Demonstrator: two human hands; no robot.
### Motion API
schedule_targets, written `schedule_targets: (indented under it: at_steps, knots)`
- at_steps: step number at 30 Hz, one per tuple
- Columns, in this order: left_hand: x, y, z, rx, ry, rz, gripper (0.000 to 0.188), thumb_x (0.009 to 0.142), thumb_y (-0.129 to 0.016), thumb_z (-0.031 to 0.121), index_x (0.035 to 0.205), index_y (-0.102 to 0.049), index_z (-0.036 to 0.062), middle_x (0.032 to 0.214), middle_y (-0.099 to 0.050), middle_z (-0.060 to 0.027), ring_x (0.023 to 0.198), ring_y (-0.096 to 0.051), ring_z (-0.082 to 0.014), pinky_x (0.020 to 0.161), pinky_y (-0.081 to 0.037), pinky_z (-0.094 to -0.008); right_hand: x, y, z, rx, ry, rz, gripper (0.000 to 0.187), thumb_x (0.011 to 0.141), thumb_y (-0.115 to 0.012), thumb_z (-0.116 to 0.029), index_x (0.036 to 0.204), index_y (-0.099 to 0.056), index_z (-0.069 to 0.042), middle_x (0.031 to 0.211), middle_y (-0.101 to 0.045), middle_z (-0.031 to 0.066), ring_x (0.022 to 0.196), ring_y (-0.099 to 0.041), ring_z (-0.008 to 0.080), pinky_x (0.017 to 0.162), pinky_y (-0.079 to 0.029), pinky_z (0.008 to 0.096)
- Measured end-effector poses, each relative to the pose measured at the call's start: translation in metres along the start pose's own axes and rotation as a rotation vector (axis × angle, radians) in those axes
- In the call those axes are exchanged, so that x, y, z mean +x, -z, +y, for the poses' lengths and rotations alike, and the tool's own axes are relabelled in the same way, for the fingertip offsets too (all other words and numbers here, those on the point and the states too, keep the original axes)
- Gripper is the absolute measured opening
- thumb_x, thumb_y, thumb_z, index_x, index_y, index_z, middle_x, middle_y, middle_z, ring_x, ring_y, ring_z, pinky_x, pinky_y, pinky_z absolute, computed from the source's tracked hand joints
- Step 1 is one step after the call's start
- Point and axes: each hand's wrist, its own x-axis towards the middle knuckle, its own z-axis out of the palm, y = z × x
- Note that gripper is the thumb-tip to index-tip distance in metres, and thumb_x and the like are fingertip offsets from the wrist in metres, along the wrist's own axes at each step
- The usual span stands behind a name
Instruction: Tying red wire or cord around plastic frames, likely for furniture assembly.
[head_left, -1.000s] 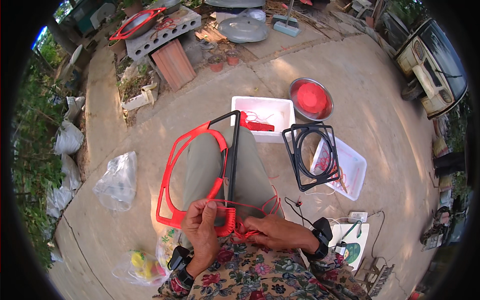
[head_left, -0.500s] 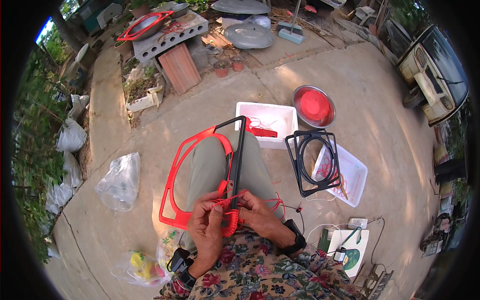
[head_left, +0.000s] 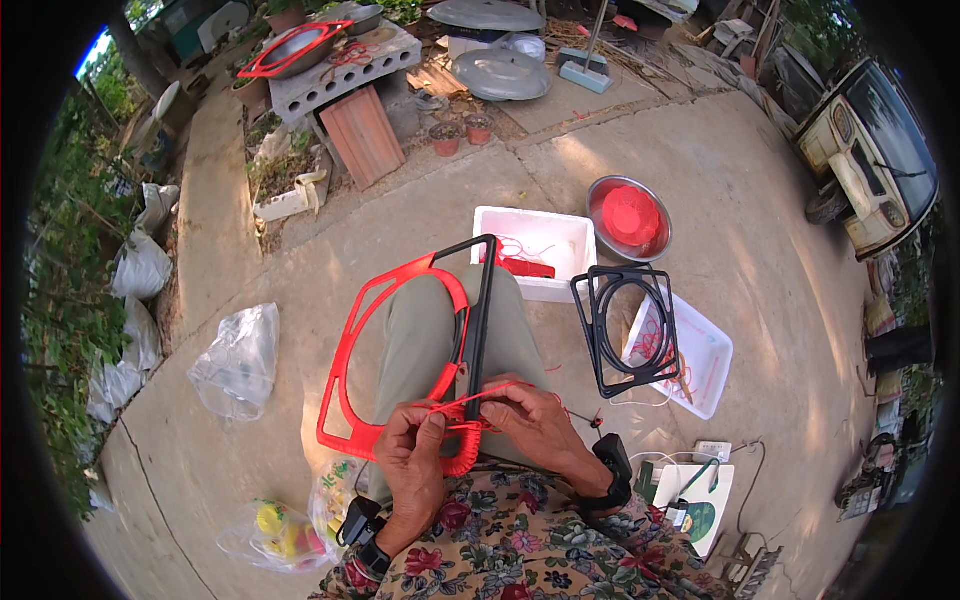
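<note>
Across my lap lies a frame [head_left: 341,345] with a rounded opening, most of it wrapped in red and one long bar [head_left: 481,320] bare black. At its near corner, where red coils wind closely round it, my left hand [head_left: 415,465] is closed in a pinch on a red cord [head_left: 458,403]. My right hand [head_left: 545,430] pinches the same cord just right of the black bar, with fingers bent. Between the two hands the cord runs in strands over the bar. The fingertips partly hide where it loops.
Ahead stands a white foam box [head_left: 570,240] with red material, beside a metal bowl [head_left: 664,237] holding a red disc. To the right, a black frame [head_left: 598,330] leans over a white tray [head_left: 712,372]. Plastic bags [head_left: 240,365] lie left; a parked vehicle [head_left: 875,160] stands far right.
My right hand has shifted slightly right and up, drawing the red cord straighter across the bar. The loose strands that hung right of it are mostly gone from there. My left hand stays in place.
</note>
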Motion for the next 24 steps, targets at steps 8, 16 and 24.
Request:
schedule_targets:
  at_steps: [8, 16, 24]
  knots:
    - [0.0, -0.003, -0.001, -0.067, -0.102, 0.032, 0.011, 0.09, -0.06, 0.011, 0.087, -0.058, 0.0005, 0.098, -0.059, -0.004, 0.073, -0.054, -0.0062, 0.06, -0.044, -0.0196, 0.005, -0.002, -0.03, -0.48, 0.39, 0.08, 0.019, 0.082, -0.066, -0.011, 0.097, -0.061, -0.001, 0.093, -0.057, 0.013, 0.082, -0.058, 0.024, 0.069, -0.046, 0.0329]
    - [0.001, -0.004, -0.001, -0.028, -0.214, -0.02, 0.009, 0.09, -0.058, 0.008, 0.085, -0.057, 0.0004, 0.104, -0.056, -0.0056, 0.083, -0.052, -0.0093, 0.075, -0.043, -0.0232, 0.014, 0.002, -0.029, -0.607, 0.522, -0.138, 0.018, 0.081, -0.065, -0.009, 0.097, -0.06, -0.003, 0.089, -0.052, 0.0121, 0.083, -0.054, 0.0281, 0.067, -0.043, 0.036]
    - [0.004, -0.003, 0.002, -0.005, -0.141, -0.047, 0.008, 0.091, -0.057, 0.008, 0.088, -0.056, 0.0, 0.101, -0.054, -0.007, 0.088, -0.051, -0.0105, 0.079, -0.042, -0.0242, -0.035, 0.075, -0.039, 0.498, 0.227, 0.108, 0.041, 0.085, -0.067, -0.022, 0.114, -0.051, 0.001, 0.114, -0.054, 0.0132, 0.101, -0.058, 0.0247, 0.086, -0.047, 0.0418]
